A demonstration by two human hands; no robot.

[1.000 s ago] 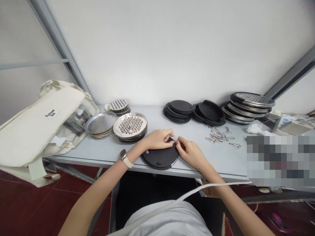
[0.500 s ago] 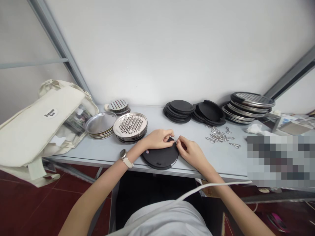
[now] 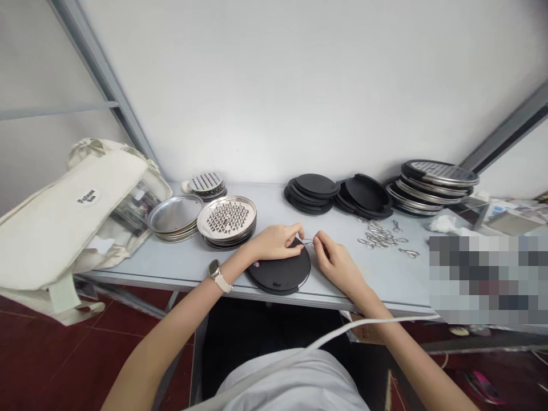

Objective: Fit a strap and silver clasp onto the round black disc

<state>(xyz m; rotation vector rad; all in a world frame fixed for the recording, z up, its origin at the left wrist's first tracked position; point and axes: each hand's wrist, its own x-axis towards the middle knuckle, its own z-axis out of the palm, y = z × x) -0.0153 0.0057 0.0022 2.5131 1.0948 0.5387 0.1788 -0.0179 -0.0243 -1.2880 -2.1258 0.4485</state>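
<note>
A round black disc [image 3: 280, 273] lies flat near the table's front edge. My left hand [image 3: 274, 241] rests on its far rim, fingers curled and pinched at the edge. My right hand [image 3: 336, 264] sits just right of the disc, its fingertips pinched on one end of a small metal wire clip [image 3: 308, 242] that spans the gap between both hands. A loose pile of similar metal clips [image 3: 381, 235] lies further right on the grey table [image 3: 180, 265].
Stacks of metal grater plates [image 3: 226, 220] and plain metal plates [image 3: 174, 216] stand left of my hands, a cream bag [image 3: 64, 217] beyond them. Black disc stacks [image 3: 311, 192] and finished plate stacks [image 3: 432, 185] line the back right.
My right hand has drawn a little to the right, away from my left hand, and the wire clip now shows between them. The disc has not moved.
</note>
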